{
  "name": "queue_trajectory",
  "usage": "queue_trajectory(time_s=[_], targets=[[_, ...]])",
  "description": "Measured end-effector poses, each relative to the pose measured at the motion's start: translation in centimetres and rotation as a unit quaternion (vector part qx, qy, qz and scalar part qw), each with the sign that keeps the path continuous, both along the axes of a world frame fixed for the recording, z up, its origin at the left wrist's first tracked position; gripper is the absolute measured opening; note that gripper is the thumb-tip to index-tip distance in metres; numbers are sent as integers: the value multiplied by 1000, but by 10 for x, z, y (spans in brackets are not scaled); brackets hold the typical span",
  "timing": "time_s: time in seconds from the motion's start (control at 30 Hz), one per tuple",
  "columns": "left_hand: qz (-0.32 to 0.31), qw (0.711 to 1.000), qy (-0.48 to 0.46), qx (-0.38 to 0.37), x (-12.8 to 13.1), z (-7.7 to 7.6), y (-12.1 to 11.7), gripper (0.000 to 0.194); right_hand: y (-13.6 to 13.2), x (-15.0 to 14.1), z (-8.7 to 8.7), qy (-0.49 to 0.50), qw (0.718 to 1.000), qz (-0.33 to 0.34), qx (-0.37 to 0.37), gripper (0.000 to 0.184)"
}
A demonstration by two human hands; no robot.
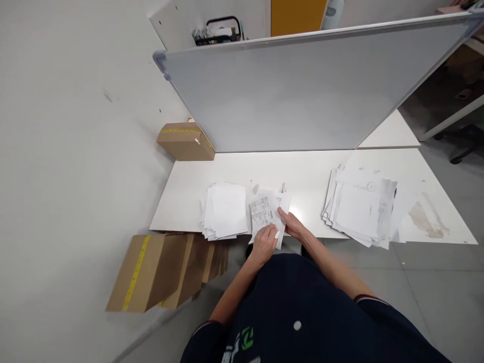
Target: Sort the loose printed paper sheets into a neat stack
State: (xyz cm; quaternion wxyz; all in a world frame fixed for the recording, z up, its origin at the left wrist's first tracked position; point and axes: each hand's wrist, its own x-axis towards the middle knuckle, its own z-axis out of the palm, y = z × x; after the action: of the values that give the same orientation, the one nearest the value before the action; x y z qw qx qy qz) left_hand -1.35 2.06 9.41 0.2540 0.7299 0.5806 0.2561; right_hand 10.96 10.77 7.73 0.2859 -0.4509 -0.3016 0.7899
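Observation:
Near the table's front edge, printed sheets of paper [261, 212] are held between my two hands. My left hand [264, 243] is closed at their lower edge, with a small white bit by its fingers. On the right side of the sheets, my right hand [289, 222] grips them with the thumb on top. A stack of blank-looking paper [227, 209] lies just left of my hands. Farther right is a larger, uneven stack of papers [357, 209], some with print and a round stamp. The fine print cannot be read.
A white table [302, 171] runs across, with a whiteboard [295, 96] standing along its back. One cardboard box [185, 143] sits at the table's back left corner. Several cardboard boxes [139, 272] stand at the left below table height, beside the wall.

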Motion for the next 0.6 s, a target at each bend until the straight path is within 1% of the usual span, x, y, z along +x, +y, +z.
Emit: queue_trajectory(time_s=[0.1,0.13,0.17,0.2,0.23,0.27,0.3,0.33,0.37,0.4,0.47,0.53,0.6], targets=[[-57,998,-9,3,1,6,-1,32,-2,7,-3,-16,999,-16,41,41],[-56,998,-27,5,0,7,-2,32,-2,9,-4,-21,999,-22,44,40],[-33,998,-52,10,-3,7,-2,34,-1,12,-5,-26,998,-27,50,38],[18,996,-81,16,-8,6,-1,36,0,15,-5,-31,998,-30,55,36],[94,989,-111,20,-14,4,1,39,1,18,-5,-34,997,-32,62,36],[181,973,-139,16,-21,1,4,41,3,20,-5,-36,996,-32,69,36],[261,951,-168,0,-28,-2,8,43,4,23,-3,-36,996,-31,77,37],[318,927,-197,-31,-35,-5,14,45,5,25,-2,-37,995,-27,85,38],[341,908,-231,-72,-42,-8,20,47,5,26,-1,-38,995,-21,93,39],[333,897,-268,-111,-47,-10,26,46,6,27,0,-41,994,-14,101,39],[262,893,-331,-155,-52,-12,37,43,6,27,1,-52,992,4,118,36],[202,904,-347,-145,-49,-11,43,39,6,27,0,-69,988,18,136,33],[182,923,-316,-119,-43,-7,45,39,7,27,-2,-89,984,22,154,30]])
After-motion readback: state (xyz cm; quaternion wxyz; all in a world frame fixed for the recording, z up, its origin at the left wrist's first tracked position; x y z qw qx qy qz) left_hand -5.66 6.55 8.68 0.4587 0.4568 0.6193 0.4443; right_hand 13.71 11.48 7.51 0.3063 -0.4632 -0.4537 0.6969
